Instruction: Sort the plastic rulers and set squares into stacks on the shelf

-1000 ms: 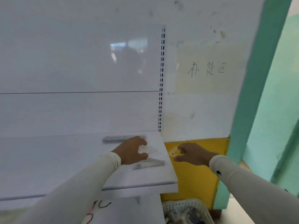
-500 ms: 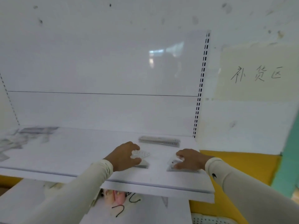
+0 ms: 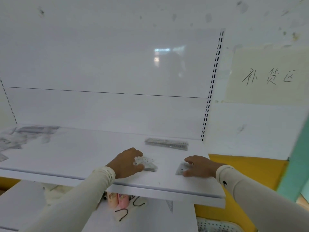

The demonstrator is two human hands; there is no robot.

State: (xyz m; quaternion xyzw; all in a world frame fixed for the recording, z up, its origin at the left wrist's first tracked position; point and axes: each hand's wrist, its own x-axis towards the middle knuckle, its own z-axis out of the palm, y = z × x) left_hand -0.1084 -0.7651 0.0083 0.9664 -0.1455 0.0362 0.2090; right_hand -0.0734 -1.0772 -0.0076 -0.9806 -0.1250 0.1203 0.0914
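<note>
On the white shelf, my left hand curls its fingers and thumb round a small stack of clear set squares. To the right, my right hand grips another stack of clear set squares that lies flat on the shelf. Behind both hands, a stack of clear straight rulers lies along the back of the shelf. At the far left a blurred heap of loose rulers and set squares is spread on the shelf.
A lower shelf holds a pink bundle, black hooks and one set square. A slotted upright marks the right end of the shelf unit. A white perforated basket sits below right, against a yellow panel.
The view swung left, bringing the loose heap into sight. My right hand came from off the shelf's edge onto the shelf and took hold of a set square stack; my left hand kept its grip.
</note>
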